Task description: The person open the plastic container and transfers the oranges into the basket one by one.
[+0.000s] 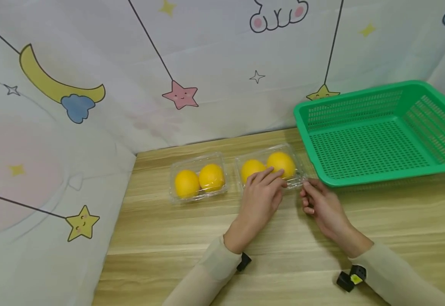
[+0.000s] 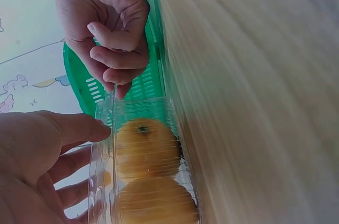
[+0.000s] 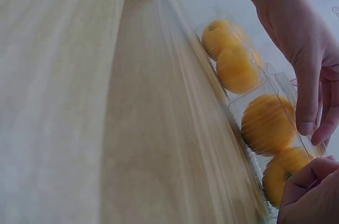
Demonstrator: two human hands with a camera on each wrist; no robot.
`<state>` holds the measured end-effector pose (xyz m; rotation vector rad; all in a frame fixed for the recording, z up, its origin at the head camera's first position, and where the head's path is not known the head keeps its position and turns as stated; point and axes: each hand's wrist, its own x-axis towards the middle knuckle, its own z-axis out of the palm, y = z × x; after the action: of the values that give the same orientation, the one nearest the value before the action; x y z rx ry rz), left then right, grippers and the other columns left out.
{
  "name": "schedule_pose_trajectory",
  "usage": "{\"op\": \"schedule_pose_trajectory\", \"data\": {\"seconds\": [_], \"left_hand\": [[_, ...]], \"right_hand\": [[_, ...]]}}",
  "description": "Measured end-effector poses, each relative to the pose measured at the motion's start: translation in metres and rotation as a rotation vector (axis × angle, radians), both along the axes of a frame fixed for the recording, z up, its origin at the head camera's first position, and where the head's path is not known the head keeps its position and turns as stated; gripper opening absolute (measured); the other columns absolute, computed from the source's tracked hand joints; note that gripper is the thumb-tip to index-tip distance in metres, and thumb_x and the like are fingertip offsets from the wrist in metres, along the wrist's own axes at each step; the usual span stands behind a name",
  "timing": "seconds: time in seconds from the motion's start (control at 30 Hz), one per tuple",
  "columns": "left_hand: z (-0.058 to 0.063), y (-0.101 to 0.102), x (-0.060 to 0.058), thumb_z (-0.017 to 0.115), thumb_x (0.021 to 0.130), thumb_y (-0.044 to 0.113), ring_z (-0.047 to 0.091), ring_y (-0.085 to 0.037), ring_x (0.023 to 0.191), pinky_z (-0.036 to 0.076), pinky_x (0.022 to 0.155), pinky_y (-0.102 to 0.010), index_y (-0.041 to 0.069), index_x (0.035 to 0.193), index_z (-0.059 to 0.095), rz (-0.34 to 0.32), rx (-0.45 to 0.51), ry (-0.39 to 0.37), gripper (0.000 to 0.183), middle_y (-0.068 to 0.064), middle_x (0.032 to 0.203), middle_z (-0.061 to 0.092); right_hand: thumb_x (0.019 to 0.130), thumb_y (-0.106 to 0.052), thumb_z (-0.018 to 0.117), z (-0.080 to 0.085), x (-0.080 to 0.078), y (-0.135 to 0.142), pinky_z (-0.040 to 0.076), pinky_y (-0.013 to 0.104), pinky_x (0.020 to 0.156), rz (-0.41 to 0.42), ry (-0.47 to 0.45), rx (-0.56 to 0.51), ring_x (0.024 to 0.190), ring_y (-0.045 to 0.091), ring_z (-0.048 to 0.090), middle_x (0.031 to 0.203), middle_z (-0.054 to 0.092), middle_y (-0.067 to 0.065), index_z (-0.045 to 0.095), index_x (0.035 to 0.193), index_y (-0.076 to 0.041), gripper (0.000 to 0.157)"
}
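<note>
A clear plastic clamshell box (image 1: 260, 152) with two oranges (image 1: 281, 163) in it lies at the table's far side, beside a green basket. Over its top, the fingers of my left hand (image 1: 260, 197) rest lightly, fairly straight, with the thumb by the near edge in the left wrist view. At the box's near right corner my right hand (image 1: 327, 210) pinches the plastic edge between thumb and index finger; its other fingers are curled. To the left stands a second clear box (image 1: 195, 161), also with two oranges (image 1: 212, 177), apart from both hands. Whether the held box's lid is latched cannot be seen.
The green perforated basket (image 1: 314, 163) stands at the right, close to the held box, with nothing visible inside. A printed cloth (image 1: 222, 114) hangs behind and at the left of the wooden table (image 1: 161, 250).
</note>
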<state>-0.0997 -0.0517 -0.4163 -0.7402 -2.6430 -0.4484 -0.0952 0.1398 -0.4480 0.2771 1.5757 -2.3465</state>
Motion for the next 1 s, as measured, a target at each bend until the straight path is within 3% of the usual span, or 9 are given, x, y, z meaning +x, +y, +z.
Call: {"op": "schedule_pose_trajectory", "data": {"seconds": [0.2, 0.6, 0.8, 0.9, 1.0], "left_hand": [[0.0009, 0.0014, 0.0001, 0.078, 0.094, 0.008, 0.062, -0.021, 0.136, 0.049, 0.11, -0.042, 0.022, 0.104, 0.078, 0.003, -0.004, 0.003, 0.016, 0.004, 0.139, 0.072], [0.0008, 0.0005, 0.0012, 0.076, 0.094, 0.006, 0.059, -0.023, 0.139, 0.046, 0.113, -0.044, 0.02, 0.104, 0.077, -0.004, 0.039, -0.02, 0.017, 0.003, 0.14, 0.071], [0.0014, 0.0014, 0.0015, 0.077, 0.094, 0.006, 0.055, -0.025, 0.142, 0.042, 0.116, -0.044, 0.018, 0.106, 0.078, -0.024, 0.127, -0.027, 0.017, 0.0, 0.143, 0.069], [0.0035, 0.0022, 0.0028, 0.076, 0.095, 0.004, 0.056, -0.027, 0.141, 0.041, 0.116, -0.045, 0.016, 0.106, 0.078, -0.046, 0.204, 0.014, 0.016, -0.003, 0.143, 0.069], [0.0073, 0.0034, 0.0056, 0.074, 0.095, 0.002, 0.056, -0.028, 0.141, 0.041, 0.118, -0.046, 0.014, 0.101, 0.077, -0.075, 0.269, 0.104, 0.014, -0.005, 0.141, 0.07]], "right_hand": [[0.112, -0.024, 0.054, 0.001, -0.0024, 0.002, 0.037, 0.013, 0.053, -0.015, -0.016, -0.037, 0.066, 0.003, 0.046, 0.085, 0.057, -0.008, 0.055, 0.109, -0.019, 0.006], [0.113, -0.019, 0.048, 0.0034, -0.0034, 0.0027, 0.034, 0.015, 0.056, 0.01, -0.028, -0.06, 0.067, 0.004, 0.041, 0.087, 0.048, -0.007, 0.053, 0.106, -0.021, 0.009], [0.113, -0.021, 0.049, 0.0048, -0.0024, 0.0038, 0.034, 0.016, 0.056, 0.009, -0.026, -0.026, 0.066, 0.004, 0.041, 0.085, 0.048, -0.007, 0.051, 0.107, -0.021, 0.007], [0.113, -0.021, 0.049, 0.0047, -0.002, 0.0031, 0.034, 0.017, 0.056, 0.009, -0.027, -0.018, 0.066, 0.005, 0.041, 0.083, 0.049, -0.007, 0.05, 0.105, -0.02, 0.008], [0.113, -0.022, 0.049, 0.0043, -0.0014, 0.0027, 0.034, 0.017, 0.056, 0.007, -0.03, -0.021, 0.065, 0.005, 0.041, 0.083, 0.05, -0.007, 0.051, 0.103, -0.02, 0.011]]}}
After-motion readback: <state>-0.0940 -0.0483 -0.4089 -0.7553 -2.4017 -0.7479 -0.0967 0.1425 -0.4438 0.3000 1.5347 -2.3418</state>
